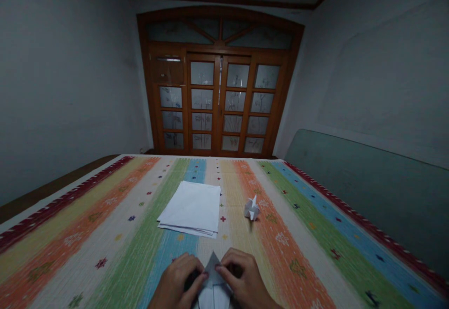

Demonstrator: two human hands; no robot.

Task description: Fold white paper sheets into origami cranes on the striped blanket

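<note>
A folded piece of white paper (213,278) with a pointed tip lies at the table's near edge, its lower end cut off by the frame. My left hand (180,278) pinches its left edge between thumb and fingers. On the opposite edge, the thumb and curled fingers of my right hand (243,276) grip the same paper just below the tip. Beyond my hands, a stack of white paper sheets (192,207) rests a little to the left. To the right stands a small folded paper figure (251,209) with pointed ends, like an origami crane.
A striped, patterned tablecloth (115,234) covers the table. Along the right side runs a grey-green panel (365,182), perhaps a seat back. Wooden doors with glass panes (219,103) close off the far end, between pale walls.
</note>
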